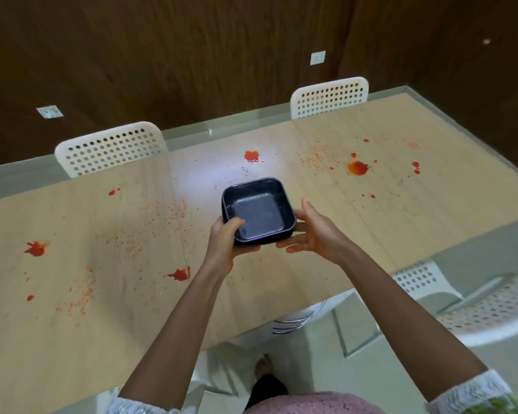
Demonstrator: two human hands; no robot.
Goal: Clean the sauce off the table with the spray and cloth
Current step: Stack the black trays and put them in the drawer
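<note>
The left hand [222, 243] grips the near-left corner of a dark square dish [258, 212], thumb hooked over the rim and the other fingers [248, 250] tucked beneath its base. The right hand [314, 234] is open, fingers spread and loosely extended along the dish's near-right side, the thumb raised by the corner; whether it touches the dish cannot be told. The dish looks empty and is held above the pale wood-grain surface [326, 264].

Red sauce [251, 156] marks that surface in many places: a wet blob beyond the dish, a larger orange-red splat [357, 167] to the right, blotches at the left [36, 248] and near-left [180, 274], and fine spatter between them.

White perforated chairs stand on the far side [111, 150] [331, 96] and at the near right [491, 306]. A dark wood-panelled wall [192, 55] with a white socket [317, 58] rises behind. Pale floor tiles [311, 369] lie below.
</note>
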